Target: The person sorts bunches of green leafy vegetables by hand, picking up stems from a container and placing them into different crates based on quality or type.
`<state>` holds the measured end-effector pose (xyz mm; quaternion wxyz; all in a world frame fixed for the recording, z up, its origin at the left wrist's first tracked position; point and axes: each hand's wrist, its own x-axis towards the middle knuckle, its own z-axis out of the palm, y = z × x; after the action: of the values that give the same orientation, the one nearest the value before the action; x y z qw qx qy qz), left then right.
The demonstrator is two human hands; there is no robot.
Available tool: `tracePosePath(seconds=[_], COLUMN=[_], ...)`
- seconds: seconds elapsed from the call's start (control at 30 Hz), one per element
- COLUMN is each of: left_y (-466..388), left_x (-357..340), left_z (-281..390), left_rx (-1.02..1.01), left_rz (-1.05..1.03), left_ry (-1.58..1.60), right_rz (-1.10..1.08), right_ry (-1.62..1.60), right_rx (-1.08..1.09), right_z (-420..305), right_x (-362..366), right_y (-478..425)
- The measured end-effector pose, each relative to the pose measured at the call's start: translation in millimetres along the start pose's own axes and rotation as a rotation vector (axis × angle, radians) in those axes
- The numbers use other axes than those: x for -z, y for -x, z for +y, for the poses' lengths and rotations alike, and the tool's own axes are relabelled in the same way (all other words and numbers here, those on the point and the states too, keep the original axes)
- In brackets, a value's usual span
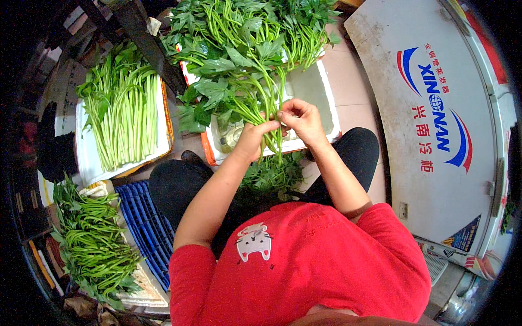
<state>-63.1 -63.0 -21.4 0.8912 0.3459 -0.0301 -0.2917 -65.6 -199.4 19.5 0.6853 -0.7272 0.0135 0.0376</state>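
Note:
My left hand [253, 139] is closed round a bunch of leafy green stems [244, 106], its lobed leaves fanning out to the upper left. At the right side of the bunch, my right hand [302, 121] pinches a stem with thumb and fingertips. Both hands are over the near part of a white foam box [332, 102] with an orange outer edge. A large heap of similar greens [244, 24] lies across the far part of the box. Loose leafy greens [273, 173] lie below my hands, between my legs.
At left, a white foam box [90, 173] holds long pale-green stems. Nearer, more leafy bunches [100, 244] lie beside a blue slatted plastic crate [144, 224]. A white chest freezer [408, 122] stands along the right. A dark post [159, 53] rises between the boxes.

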Motion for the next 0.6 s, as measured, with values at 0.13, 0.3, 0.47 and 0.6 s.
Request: tracePosePath(seconds=[0.13,0.3,0.47,0.6], left_y=[-4,-1,1,-4], left_x=[4,-2,2,9], left_z=[-3,-2,9,13], left_rx=[0.039,0.047,0.124,0.161], left_rz=[0.037,0.267,0.21,0.209], left_ry=[0.201,0.065,0.117,0.277], right_rz=[-0.037,-0.118,-0.259,-0.443], right_ry=[0.01,0.418,0.679,0.555], right_rx=[0.032,0.452,0.782,0.832], right_z=[-4,-11,-24,-24], right_x=[1,-8,-14,-15], right_y=[7,26,56,94])
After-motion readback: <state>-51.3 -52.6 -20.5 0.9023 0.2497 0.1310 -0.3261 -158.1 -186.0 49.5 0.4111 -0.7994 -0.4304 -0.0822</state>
